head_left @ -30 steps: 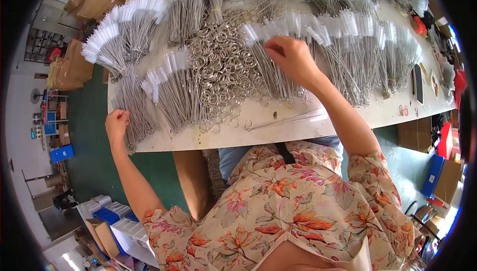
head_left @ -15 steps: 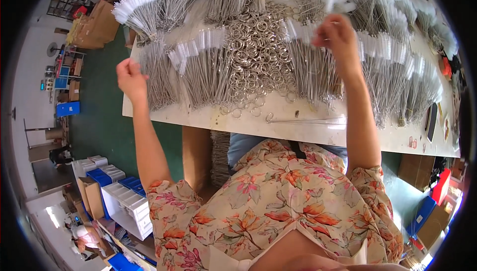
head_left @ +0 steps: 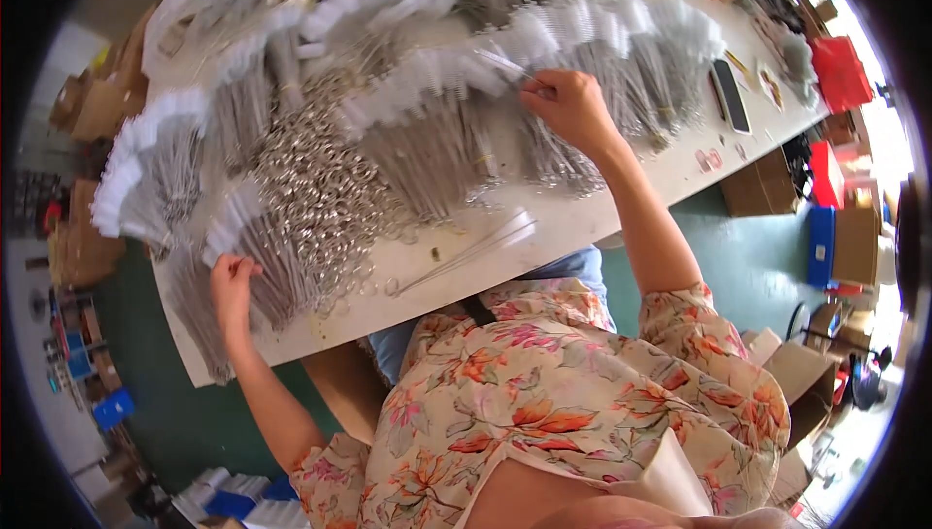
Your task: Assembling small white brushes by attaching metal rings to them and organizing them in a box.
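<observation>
My right hand (head_left: 573,110) is closed at the far side of the brush piles, pinching a thin wire brush (head_left: 505,64) whose white bristled end points away to the left. Under and around it lie bundles of wire-stemmed brushes (head_left: 422,155). At the left, my left hand (head_left: 233,288) is closed beside the bristled ends of a smaller brush pile (head_left: 272,252); what its fingers hold, if anything, is hidden. Metal split rings (head_left: 316,165) are heaped between the piles. Near the front edge, a few loose brushes (head_left: 476,249) lie with a ring at their stem end.
The pale table (head_left: 388,306) runs diagonally across the view. More brush bundles (head_left: 160,165) cover its left and far parts. A phone (head_left: 730,97) lies at the right. Cardboard boxes (head_left: 757,184) and a blue bin (head_left: 820,247) stand beyond the right edge.
The view has turned, so the table now slants. My right hand has come to hold a brush over the right-hand bundles. My left hand has come down to the smaller brush pile.
</observation>
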### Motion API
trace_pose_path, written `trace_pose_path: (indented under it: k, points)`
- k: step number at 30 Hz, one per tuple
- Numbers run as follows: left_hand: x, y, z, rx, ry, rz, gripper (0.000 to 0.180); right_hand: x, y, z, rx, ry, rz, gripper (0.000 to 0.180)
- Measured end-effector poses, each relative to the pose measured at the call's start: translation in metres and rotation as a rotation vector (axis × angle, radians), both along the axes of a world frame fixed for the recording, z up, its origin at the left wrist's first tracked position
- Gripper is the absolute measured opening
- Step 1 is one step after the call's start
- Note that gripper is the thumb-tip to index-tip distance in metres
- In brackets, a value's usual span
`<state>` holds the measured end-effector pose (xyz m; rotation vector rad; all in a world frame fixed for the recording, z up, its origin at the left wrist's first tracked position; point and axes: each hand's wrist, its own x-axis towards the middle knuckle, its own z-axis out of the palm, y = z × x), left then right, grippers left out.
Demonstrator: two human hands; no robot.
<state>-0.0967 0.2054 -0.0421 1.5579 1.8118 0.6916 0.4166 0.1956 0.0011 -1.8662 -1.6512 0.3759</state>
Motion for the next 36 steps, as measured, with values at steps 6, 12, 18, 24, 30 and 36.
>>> trace_pose_path:
  k: [6, 12, 18, 24, 30, 36]
  points:
    - [0.024, 0.014, 0.017, 0.508, 0.142, 0.125, 0.014, 0.027, 0.007, 0.017, -0.065, 0.345, -0.008, 0.024]
    - [0.04, 0.02, 0.048, 0.749, 0.182, 0.154, 0.027, 0.122, 0.008, 0.067, 0.409, 0.54, -0.229, 0.025]
    - [0.072, -0.013, 0.045, 0.339, -0.215, 0.267, 0.027, 0.236, 0.012, 0.049, 0.132, -0.098, -0.516, 0.025]
    - [0.098, -0.031, 0.034, 0.18, -0.413, 0.262, 0.029, 0.276, 0.032, 0.01, -0.095, -0.314, -0.592, 0.032]
    - [0.117, -0.033, 0.037, 0.267, -0.592, 0.113, 0.03, 0.261, 0.014, 0.053, 0.337, -0.28, -0.559, 0.022]
    - [0.219, -0.05, 0.082, 0.181, -0.672, -0.187, 0.023, 0.075, 0.002, 0.099, 0.548, 0.578, 0.141, 0.019]
